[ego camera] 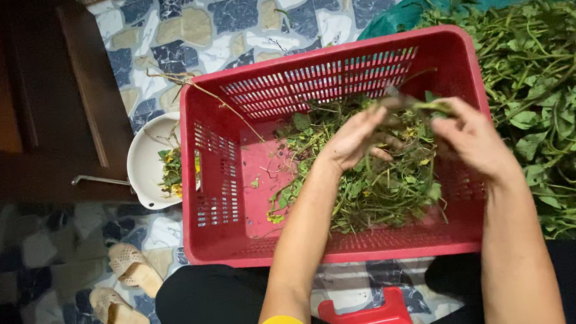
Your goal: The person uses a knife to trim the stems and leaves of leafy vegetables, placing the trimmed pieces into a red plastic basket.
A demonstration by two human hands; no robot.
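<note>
patterned stone floor (226,16), red crate (436,56), both hands (355,139) pinching one leafy green stem (421,104)

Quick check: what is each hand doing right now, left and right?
Left hand: fingers loosely curled, touching the green stems in the red basket; whether it grips cannot be told.
Right hand: closed on a leafy stem.
</note>
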